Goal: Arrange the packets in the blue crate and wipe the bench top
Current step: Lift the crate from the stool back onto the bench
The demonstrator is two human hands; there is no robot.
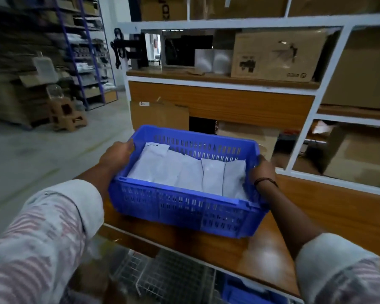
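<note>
A blue slotted plastic crate is in the middle of the view, over the left end of the brown wooden bench top. Several white packets stand side by side inside it, leaning against one another. My left hand grips the crate's left rim. On the opposite rim my right hand, with a dark band at the wrist, holds the right side. I cannot tell whether the crate rests on the bench or is lifted just off it.
Behind the bench stands a white-framed shelf unit holding cardboard boxes. More boxes sit under it. Blue-posted racks and stacked cartons stand far left across the grey floor. A wire basket lies below the bench's near edge.
</note>
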